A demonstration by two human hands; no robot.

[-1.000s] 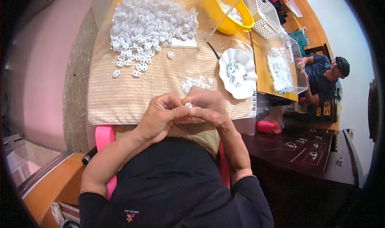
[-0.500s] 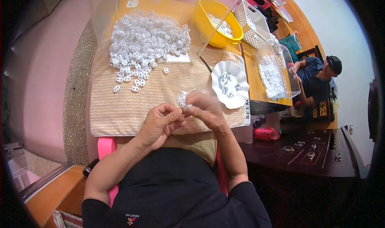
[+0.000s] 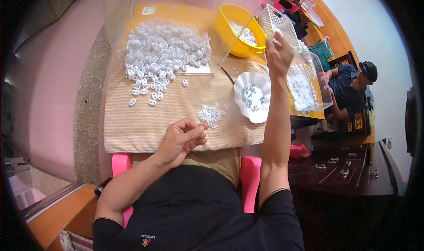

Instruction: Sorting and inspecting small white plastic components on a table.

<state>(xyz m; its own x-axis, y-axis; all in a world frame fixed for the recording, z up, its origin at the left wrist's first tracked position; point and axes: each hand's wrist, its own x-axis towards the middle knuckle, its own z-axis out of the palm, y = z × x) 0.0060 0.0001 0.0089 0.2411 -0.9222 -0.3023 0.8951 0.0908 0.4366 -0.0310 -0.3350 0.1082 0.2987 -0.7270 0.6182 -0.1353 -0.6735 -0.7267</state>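
Observation:
Above the front of the striped towel (image 3: 145, 131), my left hand (image 3: 181, 140) has its thumb and index finger pressed together. Whatever lies in that pinch is too small to make out. Just beyond its fingertips is a small heap of white plastic pieces (image 3: 211, 115). My right hand (image 3: 279, 56) is stretched far forward at the white perforated basket (image 3: 282, 23), its fingers curled. A bit of white shows at its fingertips; I cannot tell whether it is held or lies in the basket. A scalloped white dish (image 3: 251, 114) with small grey pieces sits left of my right forearm.
A large pile of white two-holed oval pieces (image 3: 163, 52) spills from a clear plastic bin (image 3: 115, 34). A yellow basin (image 3: 224, 21) holds more white pieces. On the right, a co-worker (image 3: 353, 83) sits by a clear tray (image 3: 326, 101) of white parts.
My right hand has left my left hand and swung forward and right to the perforated basket. The left hand has stayed nearly in place, still pinched. The small heap is now uncovered.

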